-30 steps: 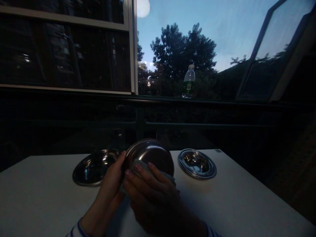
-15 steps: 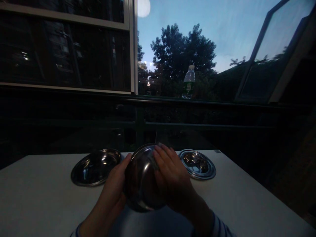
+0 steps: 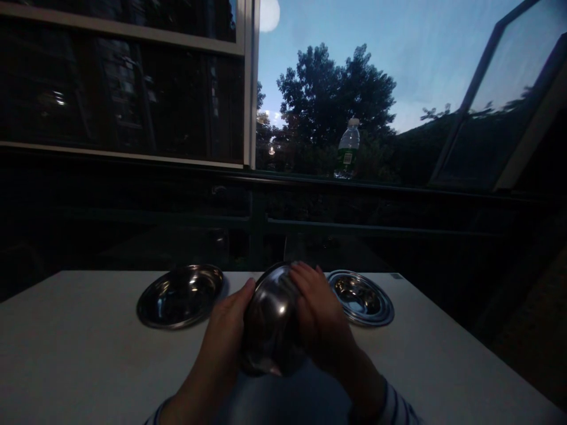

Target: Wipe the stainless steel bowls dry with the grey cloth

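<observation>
Above the table, a shiny metal bowl [image 3: 270, 319] is held tilted, its rounded outside facing me. My left hand [image 3: 225, 324] grips the bowl's left edge, thumb on the outside and the other fingers hidden behind. Against the right side of the bowl lies my right hand [image 3: 321, 313], its fingers together and curved over the surface near the upper rim. The grey cloth under this hand in the earliest frame is now almost wholly covered by the fingers. Striped cuffs show at both wrists.
On the white table [image 3: 101, 360], a wide metal basin [image 3: 177, 301] sits at the back left. Several nested metal dishes [image 3: 363, 298] stand at the back right. A plastic bottle [image 3: 348, 150] with a green label is on the ledge by the open window.
My right hand has moved from the bowl's front with the cloth up to its right side. The bowl has turned and tilted differently, and both hands have shifted slightly right in view.
</observation>
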The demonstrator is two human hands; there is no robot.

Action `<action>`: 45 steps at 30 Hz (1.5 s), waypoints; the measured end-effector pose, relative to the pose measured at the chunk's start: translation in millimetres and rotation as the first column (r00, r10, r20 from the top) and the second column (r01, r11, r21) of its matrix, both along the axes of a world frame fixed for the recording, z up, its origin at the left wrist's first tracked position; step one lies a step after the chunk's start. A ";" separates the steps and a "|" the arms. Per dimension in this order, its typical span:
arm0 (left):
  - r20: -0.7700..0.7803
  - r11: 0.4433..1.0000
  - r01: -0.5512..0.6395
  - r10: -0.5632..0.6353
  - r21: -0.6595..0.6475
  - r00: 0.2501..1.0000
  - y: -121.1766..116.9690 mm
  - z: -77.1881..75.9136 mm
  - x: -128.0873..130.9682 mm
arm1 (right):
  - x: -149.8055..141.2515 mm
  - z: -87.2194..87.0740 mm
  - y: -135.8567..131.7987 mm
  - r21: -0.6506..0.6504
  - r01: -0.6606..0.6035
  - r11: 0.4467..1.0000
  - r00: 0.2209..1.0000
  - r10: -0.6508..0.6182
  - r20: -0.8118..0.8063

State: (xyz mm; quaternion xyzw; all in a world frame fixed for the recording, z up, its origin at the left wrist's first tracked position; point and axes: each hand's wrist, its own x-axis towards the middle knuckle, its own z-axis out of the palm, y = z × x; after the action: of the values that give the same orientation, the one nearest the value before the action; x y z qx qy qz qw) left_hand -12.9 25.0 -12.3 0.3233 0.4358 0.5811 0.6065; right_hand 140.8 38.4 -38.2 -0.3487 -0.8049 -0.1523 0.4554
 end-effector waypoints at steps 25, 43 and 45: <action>-0.295 0.985 -0.033 0.083 0.170 0.952 -5.1 -3.0 0.1 | -15.1 -0.2 -11.7 0.051 0.010 0.999 0.998 -0.013 0.054; 0.351 0.983 -0.169 0.182 -0.068 0.919 2.3 14.2 -4.0 | -13.6 -17.5 3.6 -0.283 -0.199 0.938 0.676 -0.077 -0.733; 0.398 0.982 -0.159 0.186 -0.100 0.898 4.1 14.5 -4.3 | -19.9 -24.2 0.1 -0.289 -0.134 0.948 0.696 -0.117 -0.709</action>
State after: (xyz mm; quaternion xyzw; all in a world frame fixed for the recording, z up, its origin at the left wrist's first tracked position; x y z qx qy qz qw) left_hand -17.2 29.1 2.2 0.1358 0.3460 0.6725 0.6399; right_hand 120.9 38.5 -62.4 -0.4452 -0.5783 0.1297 0.6712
